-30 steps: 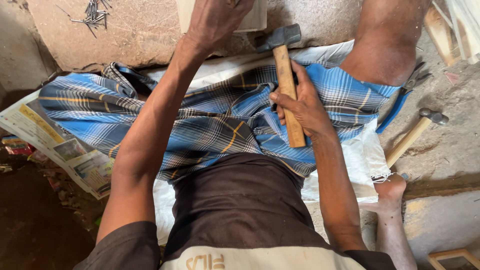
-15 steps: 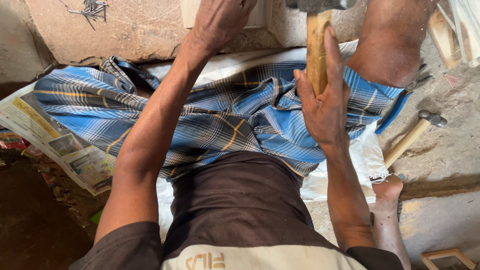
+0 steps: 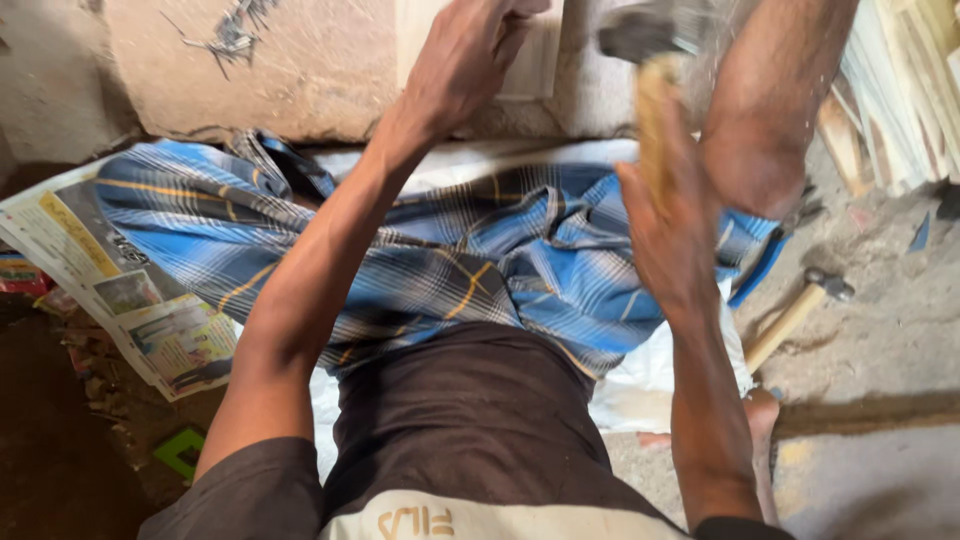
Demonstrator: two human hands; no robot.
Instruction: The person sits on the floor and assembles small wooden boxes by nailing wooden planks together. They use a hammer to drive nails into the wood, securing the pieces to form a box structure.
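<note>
Right hand (image 3: 672, 235) wrapped around pale wooden handle of dark-headed hammer (image 3: 650, 60), head blurred at far edge, left hand (image 3: 462, 55) pinching flat pale wooden panel (image 3: 535, 60) just left of it, blue checked cloth (image 3: 480, 260) over lap, second wooden-handled hammer (image 3: 795, 315) on floor at right.

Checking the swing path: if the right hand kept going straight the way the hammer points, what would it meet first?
The right hand grips a blurred hammer aimed up-frame. First in line looks like the pale wooden piece under the left hand, though depth is unclear.

Floor (image 3: 880, 340): newspaper (image 3: 120, 290), spare hammer (image 3: 795, 315), nails (image 3: 235, 35).
</note>
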